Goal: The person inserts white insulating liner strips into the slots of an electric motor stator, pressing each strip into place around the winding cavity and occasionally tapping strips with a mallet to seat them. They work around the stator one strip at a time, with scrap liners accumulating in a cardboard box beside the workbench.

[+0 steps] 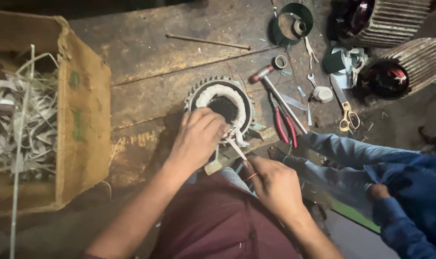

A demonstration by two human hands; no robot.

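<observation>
Head view looks straight down on a worn wooden worktop (146, 81). Near its front edge, about the middle, stands a round motor stator (221, 106) with white winding wrapped around its dark bore. The left hand (197, 139) rests on the near rim of the stator, fingers curled and pressed down on the winding. The right hand (275, 184) sits just in front of the stator, fingers closed in a pinch on a thin pale strip (236, 147) that runs up to the stator's rim; it may be insulating paper, though the dim light makes that hard to tell.

Right of the stator lie red-handled pliers (285, 127) and a hammer (275, 93), close together. Farther right are yellow-handled scissors (346, 112) and a small spanner (312, 79). A green ring-shaped cover (293, 21) sits at the back edge, with two ribbed motor housings (395, 43) in the back right corner. A long thin rod (207, 42) lies towards the back. At the left edge stands a cardboard box (81, 115) full of pale strips. Another person's blue sleeve (357, 153) reaches in from the right.
</observation>
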